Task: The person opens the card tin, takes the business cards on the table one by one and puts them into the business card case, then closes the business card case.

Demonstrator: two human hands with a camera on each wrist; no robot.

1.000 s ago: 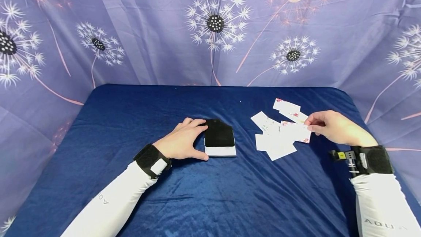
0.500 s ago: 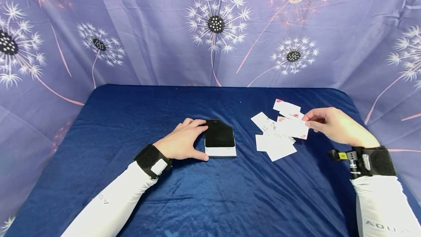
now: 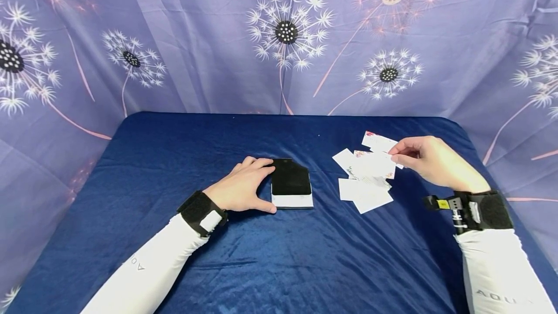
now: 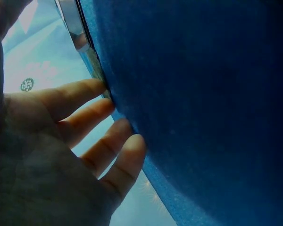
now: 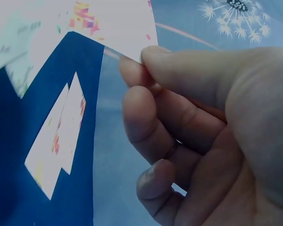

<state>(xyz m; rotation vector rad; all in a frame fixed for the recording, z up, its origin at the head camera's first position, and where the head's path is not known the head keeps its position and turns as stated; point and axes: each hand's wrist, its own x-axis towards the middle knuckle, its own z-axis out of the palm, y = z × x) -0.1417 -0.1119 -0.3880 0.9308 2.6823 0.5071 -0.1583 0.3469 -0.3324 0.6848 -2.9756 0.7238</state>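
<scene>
My left hand (image 3: 239, 187) lies at the left side of a flat black case (image 3: 291, 179) with a white strip (image 3: 292, 201) along its front. Its thumb and forefinger touch that side, the fingers nearly straight. In the left wrist view, the fingers (image 4: 125, 160) spread loosely beside the case's edge (image 4: 75, 28). On the right, my right hand (image 3: 431, 159) pinches a white card (image 3: 371, 164) with red floral corners between thumb and fingertips. The held card is tilted above other cards. The right wrist view shows the pinched corner of this card (image 5: 120, 23).
Several white cards (image 3: 366, 196) lie overlapping beneath and around the held one. Two cards with red prints (image 5: 56, 141) lie farther back. A blue cloth (image 3: 270, 260) covers the table, and a purple dandelion curtain (image 3: 209, 38) hangs behind it.
My right hand has lifted the printed card off the pile and carried it leftward and slightly back. My left hand and the black case have stayed put.
</scene>
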